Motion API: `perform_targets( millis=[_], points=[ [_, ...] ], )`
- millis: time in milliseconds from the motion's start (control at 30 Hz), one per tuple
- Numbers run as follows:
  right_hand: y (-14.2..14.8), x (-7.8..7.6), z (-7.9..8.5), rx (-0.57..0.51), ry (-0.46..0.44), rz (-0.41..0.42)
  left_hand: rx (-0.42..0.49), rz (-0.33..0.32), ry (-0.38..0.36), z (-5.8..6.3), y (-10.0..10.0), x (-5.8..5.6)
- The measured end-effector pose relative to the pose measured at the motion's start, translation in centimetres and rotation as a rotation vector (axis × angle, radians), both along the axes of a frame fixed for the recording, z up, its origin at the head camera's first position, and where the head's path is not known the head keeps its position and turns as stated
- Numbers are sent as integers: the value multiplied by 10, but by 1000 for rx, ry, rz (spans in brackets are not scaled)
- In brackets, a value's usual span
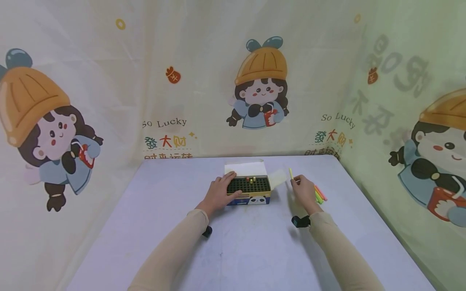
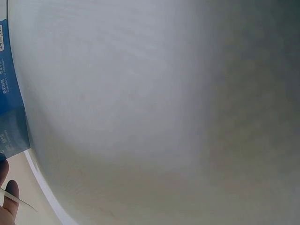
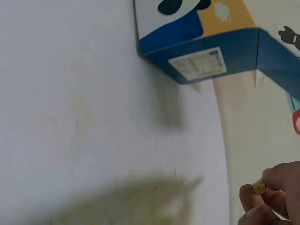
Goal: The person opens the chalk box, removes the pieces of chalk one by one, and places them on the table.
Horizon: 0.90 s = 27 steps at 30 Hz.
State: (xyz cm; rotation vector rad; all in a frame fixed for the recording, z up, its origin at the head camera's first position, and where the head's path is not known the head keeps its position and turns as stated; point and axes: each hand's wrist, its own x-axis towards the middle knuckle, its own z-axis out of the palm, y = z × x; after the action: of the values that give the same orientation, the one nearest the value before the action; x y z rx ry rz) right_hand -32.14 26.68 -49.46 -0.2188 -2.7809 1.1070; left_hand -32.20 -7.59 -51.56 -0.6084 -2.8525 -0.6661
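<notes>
A panda-printed cardboard box [image 1: 259, 200] stands on the table with its lid raised; inside is a black grid of round holes. Several short coloured pieces [image 1: 251, 180] poke up from the holes near the back. My left hand [image 1: 219, 192] grips the box's left end, thumb along the front edge and fingers toward the back corner. To the right of the box, my right hand [image 1: 303, 190] pinches a yellow chalk stick [image 1: 291, 173] between thumb and fingers, above the table. The right wrist view shows the chalk's round end [image 3: 258, 186].
Beyond my right hand, several loose green, yellow and orange sticks [image 1: 320, 195] lie on the white table [image 1: 247, 250]. A side flap [image 1: 278, 178] sticks out from the box toward the right hand. Printed cloth [image 1: 204, 81] hangs behind the table.
</notes>
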Motion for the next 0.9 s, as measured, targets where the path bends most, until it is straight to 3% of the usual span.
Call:
perform_targets(
  millis=[200,467,900],
  points=[
    [16,9,-4,40,-3,1,7,1,9,-2,0,-1],
    [30,18,-13,149,-91,-12,4,-5,44,-5,-1,-2],
    [39,16,-24,206,-100,-47,0,5,24,-3,0,-1]
  ],
)
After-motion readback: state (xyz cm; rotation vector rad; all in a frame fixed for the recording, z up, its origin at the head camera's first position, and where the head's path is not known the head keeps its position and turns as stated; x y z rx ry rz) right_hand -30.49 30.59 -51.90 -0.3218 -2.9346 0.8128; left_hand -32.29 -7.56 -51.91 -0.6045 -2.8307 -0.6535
